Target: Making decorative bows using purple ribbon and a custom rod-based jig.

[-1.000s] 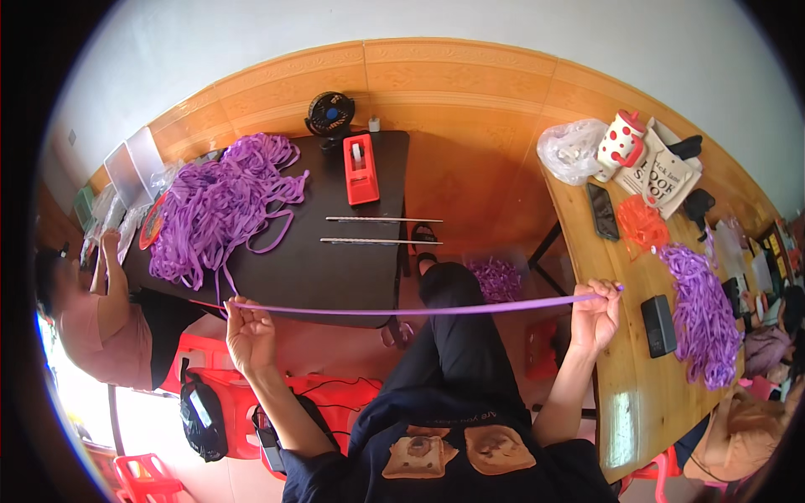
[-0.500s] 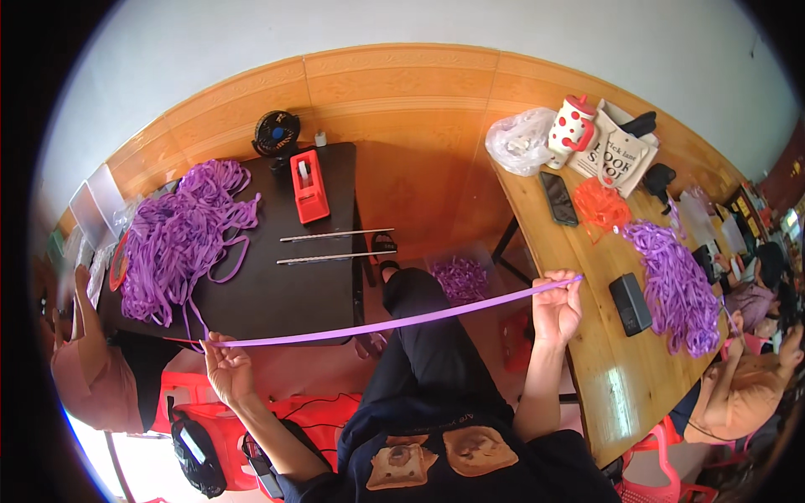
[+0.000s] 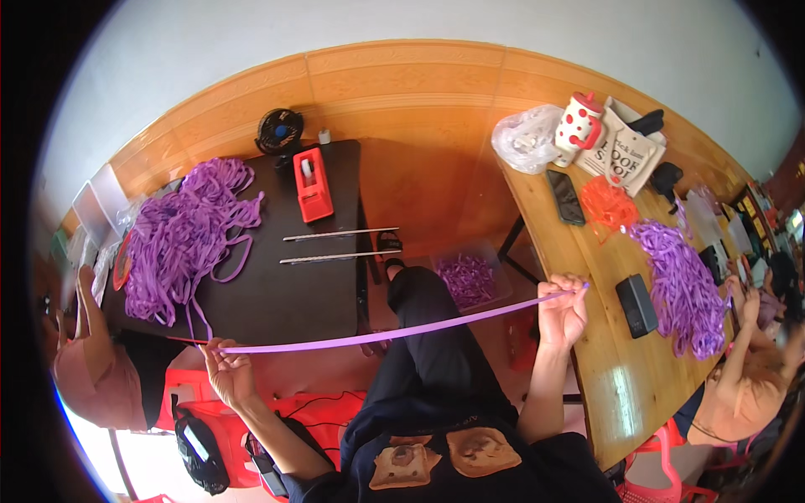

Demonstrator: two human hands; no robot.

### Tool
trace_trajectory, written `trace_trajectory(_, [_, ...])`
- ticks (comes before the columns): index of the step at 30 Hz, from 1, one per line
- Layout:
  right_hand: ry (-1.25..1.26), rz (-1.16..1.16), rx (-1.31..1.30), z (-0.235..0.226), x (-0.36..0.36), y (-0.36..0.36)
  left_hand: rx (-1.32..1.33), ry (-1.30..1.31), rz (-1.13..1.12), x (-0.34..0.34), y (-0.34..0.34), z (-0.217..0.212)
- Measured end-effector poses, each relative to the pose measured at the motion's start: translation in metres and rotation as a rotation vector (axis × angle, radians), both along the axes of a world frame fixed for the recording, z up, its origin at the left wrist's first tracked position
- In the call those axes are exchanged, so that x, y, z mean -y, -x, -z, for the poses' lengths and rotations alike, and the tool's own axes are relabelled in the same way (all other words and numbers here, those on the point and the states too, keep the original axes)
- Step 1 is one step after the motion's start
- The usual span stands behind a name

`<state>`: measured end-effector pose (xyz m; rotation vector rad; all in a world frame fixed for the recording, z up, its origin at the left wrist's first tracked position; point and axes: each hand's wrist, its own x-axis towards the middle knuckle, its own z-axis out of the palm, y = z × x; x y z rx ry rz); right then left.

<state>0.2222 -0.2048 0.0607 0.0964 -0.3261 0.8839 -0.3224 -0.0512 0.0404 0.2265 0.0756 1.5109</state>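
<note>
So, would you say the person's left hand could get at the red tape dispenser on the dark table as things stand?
Probably not at once. The left hand is shut on the purple ribbon, stretched taut to the right hand. The red tape dispenser stands toward the far side of the dark table, though nothing blocks the path.

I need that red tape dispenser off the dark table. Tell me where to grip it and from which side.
Grip the red tape dispenser across its two long side walls, coming down from above. It lies flat on the dark table as a narrow block, long axis running away from the person, and the table on both sides looks bare. Stay clear of the tape roll seated in its far end. The near end is lowest, probably the cutter.
</note>
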Motion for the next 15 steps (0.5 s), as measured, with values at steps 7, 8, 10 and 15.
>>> trace_trajectory(7, [-0.075, -0.042, -0.017, -0.001, 0.003, -0.004, -0.028, 0.109, -0.174, 0.002, -0.011, -0.004])
trace_trajectory(8, [-0.095, -0.061, -0.053, 0.000, 0.004, -0.004, -0.035, 0.007, -0.043, 0.005, -0.011, -0.005])
trace_trajectory(10, [-0.114, -0.091, -0.015, -0.001, 0.004, -0.007, 0.014, 0.004, -0.025, 0.004, -0.014, -0.004])
trace_trajectory(15, [-0.112, -0.046, 0.086, -0.001, 0.003, -0.011, 0.096, 0.097, -0.081, 0.004, -0.018, -0.003])
